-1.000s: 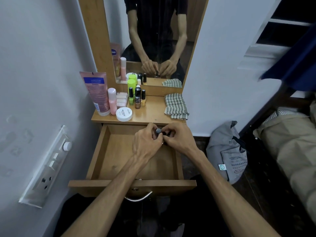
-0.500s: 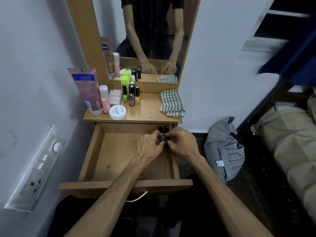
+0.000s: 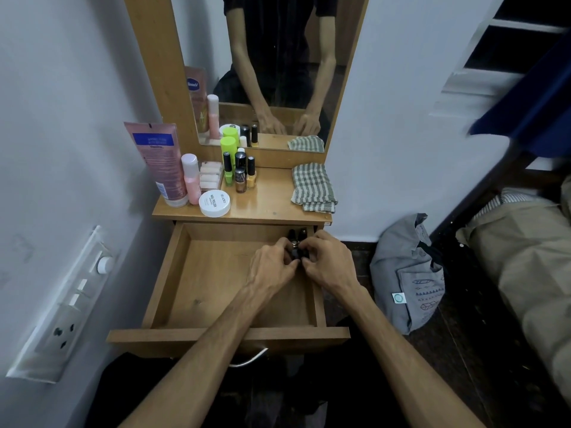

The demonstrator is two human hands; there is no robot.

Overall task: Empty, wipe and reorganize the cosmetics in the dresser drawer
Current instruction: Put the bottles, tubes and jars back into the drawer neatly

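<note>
White-walled corner, wooden dresser top (image 3: 272, 208) crowded: pink tube (image 3: 160, 162), nail polish bottles (image 3: 241, 174), checked cloth (image 3: 312, 186). Over open drawer (image 3: 216, 273), left hand (image 3: 272, 267) and right hand (image 3: 330, 264) pinched small dark bottles (image 3: 296, 242) at back right corner, knuckles hiding them.

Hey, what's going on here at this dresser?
A person is putting cosmetics back into the open drawer. Both the left hand and the right hand pinch a small dark bottle at the drawer's back right corner, beside two dark bottles already standing there. The rest of the drawer looks bare. Most items remain on the dresser top: a pink tube, nail polishes, a white jar and a folded checked cloth.
</note>
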